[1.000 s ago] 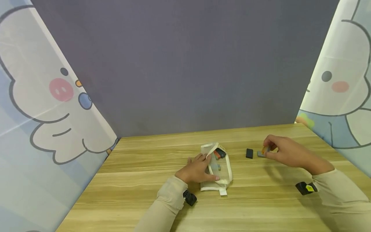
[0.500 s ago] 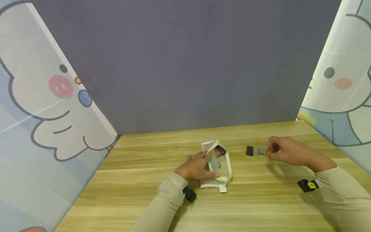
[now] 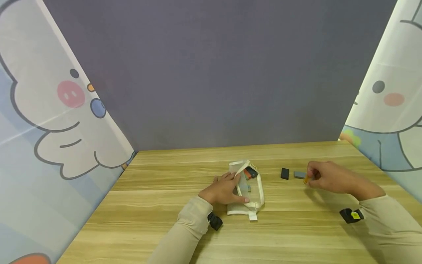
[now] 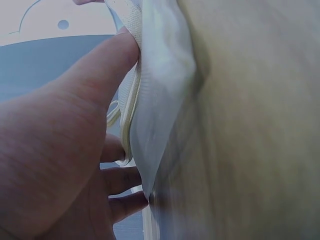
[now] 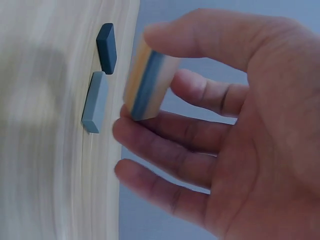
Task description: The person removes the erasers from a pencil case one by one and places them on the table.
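My left hand (image 3: pixel 222 190) rests on the left side of a white see-through zip pouch (image 3: pixel 238 209), its thumb and fingers spread along the unzipped mouth. In the left wrist view the thumb touches the pouch's zip edge (image 4: pixel 131 100). An orange-and-black piece (image 3: pixel 248 172) and a small greyish piece (image 3: pixel 249 188) show inside the pouch. Over the right of the table, my right hand (image 3: pixel 331 178) pinches a striped eraser (image 5: pixel 145 82), orange, blue and pale, between thumb and fingertips. Beside it lie a grey eraser (image 3: pixel 299 175) and a black block (image 3: pixel 285 173).
The wooden table (image 3: pixel 158 205) meets a grey upright panel (image 3: pixel 211 80) at the back. Cartoon-printed curtains (image 3: pixel 39 88) hang on the left and right sides. Each wrist wears a small black camera (image 3: pixel 215 221).
My right hand has moved slightly right with the striped eraser, off the grey eraser, which now shows more fully. The left hand has stayed on the pouch.
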### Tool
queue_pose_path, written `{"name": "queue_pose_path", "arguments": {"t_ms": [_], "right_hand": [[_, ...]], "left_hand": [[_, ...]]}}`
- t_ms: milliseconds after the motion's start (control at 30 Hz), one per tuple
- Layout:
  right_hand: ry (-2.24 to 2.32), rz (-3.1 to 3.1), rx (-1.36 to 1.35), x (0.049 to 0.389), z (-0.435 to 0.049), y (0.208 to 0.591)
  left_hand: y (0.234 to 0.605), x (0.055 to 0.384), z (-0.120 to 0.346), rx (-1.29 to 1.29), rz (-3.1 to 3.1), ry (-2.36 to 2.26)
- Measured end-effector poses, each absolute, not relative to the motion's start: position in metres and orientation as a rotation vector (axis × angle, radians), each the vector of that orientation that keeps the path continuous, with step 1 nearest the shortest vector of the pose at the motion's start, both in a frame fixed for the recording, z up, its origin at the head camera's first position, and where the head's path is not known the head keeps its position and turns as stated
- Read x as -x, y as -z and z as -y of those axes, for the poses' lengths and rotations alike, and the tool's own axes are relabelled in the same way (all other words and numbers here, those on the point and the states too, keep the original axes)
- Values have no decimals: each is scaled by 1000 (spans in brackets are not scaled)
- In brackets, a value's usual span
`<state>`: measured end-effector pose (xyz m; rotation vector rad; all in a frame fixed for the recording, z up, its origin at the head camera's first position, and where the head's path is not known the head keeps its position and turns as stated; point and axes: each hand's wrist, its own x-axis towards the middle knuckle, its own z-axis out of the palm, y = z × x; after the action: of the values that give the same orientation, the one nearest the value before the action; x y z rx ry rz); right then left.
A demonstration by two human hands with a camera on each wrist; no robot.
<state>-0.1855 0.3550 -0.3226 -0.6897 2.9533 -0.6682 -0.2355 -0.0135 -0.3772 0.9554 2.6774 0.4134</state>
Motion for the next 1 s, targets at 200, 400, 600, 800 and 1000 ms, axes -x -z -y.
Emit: {"name": "queue_pose_path", "arguments": {"t_ms": [200, 400, 600, 800, 1000], "right_hand": [[635, -2935, 710, 187, -356, 326], [615, -2927, 694, 186, -359, 325], [621, -2867, 648, 189, -361, 328], [638, -2835, 625, 189, -360, 329], [618, -2838, 602, 188, -361, 331]], "left_hand": [[377, 235, 14, -951, -2684, -399], [375, 235, 12, -965, -2672, -412], [376, 236, 14, -952, -2675, -404], [377, 236, 13, -956, -2675, -416], [379, 238, 13, -965, -2672, -400]]}}
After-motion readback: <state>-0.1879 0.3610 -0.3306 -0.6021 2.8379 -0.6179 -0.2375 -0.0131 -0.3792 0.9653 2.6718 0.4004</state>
